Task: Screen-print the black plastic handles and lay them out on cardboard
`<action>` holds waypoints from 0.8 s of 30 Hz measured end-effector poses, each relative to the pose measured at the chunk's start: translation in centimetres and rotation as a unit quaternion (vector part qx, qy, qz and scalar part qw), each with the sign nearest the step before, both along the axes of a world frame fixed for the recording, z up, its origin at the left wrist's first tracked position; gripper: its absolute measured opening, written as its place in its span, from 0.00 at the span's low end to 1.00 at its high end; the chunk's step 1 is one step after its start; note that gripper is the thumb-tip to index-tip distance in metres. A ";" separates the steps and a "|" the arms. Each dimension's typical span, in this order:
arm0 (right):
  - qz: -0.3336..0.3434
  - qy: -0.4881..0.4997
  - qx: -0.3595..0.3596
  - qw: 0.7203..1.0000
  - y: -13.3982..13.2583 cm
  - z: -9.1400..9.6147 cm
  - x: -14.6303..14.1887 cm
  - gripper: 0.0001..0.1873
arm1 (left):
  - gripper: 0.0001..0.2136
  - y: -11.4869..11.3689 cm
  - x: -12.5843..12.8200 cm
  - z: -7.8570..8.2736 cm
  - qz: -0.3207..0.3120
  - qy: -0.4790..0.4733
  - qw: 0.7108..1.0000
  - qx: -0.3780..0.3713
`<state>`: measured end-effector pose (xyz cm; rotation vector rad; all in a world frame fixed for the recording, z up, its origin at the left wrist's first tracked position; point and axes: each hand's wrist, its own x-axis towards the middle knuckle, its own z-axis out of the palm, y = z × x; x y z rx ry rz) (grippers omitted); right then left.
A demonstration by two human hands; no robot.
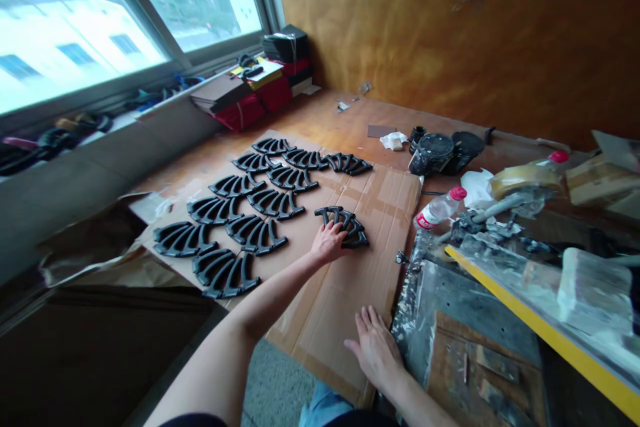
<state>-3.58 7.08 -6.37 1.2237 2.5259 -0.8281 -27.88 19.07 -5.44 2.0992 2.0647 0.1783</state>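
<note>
My left hand point(330, 242) reaches across a cardboard sheet point(320, 307), its fingers closed over the near left edge of a black fan-shaped slotted piece point(353, 227). The thumb is partly hidden. Left of it, several similar black fan-shaped pieces point(227, 273) lie in rough rows on the cardboard. One more slotted piece point(349, 163), at the far end, seems to overlap another. My right hand point(377, 350) rests at the cardboard's right edge, fingers stretched out, holding nothing.
A bottle with a red cap point(436, 210) lies right of the cardboard, near dark round containers point(434, 152). A yellow-edged shelf point(540, 320) with clutter juts in at right. Stacked dark and red sheets point(240, 110) sit by the window. A wooden board point(450, 53) stands behind.
</note>
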 end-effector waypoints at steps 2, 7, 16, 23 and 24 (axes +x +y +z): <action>-0.005 -0.002 -0.013 1.000 0.0 -0.2 0.1 0.34 | 0.25 4.9 -1.8 0.7 -0.001 0.009 1.000 -0.003; -0.028 0.007 -0.040 0.999 -0.1 -1.3 0.5 0.35 | 0.23 13.6 -5.4 0.7 0.042 0.014 0.999 0.006; -0.045 0.009 -0.108 0.993 0.4 -1.0 0.1 0.36 | 0.25 15.9 -5.4 -0.8 0.162 0.021 0.987 0.008; -0.026 0.049 -0.075 0.996 0.5 -1.9 0.4 0.38 | 0.30 12.1 -2.7 -2.3 0.213 0.017 0.973 0.087; -0.022 0.055 -0.064 0.996 0.5 -1.9 0.3 0.38 | 0.30 11.1 -2.2 -2.8 0.220 0.013 0.971 0.098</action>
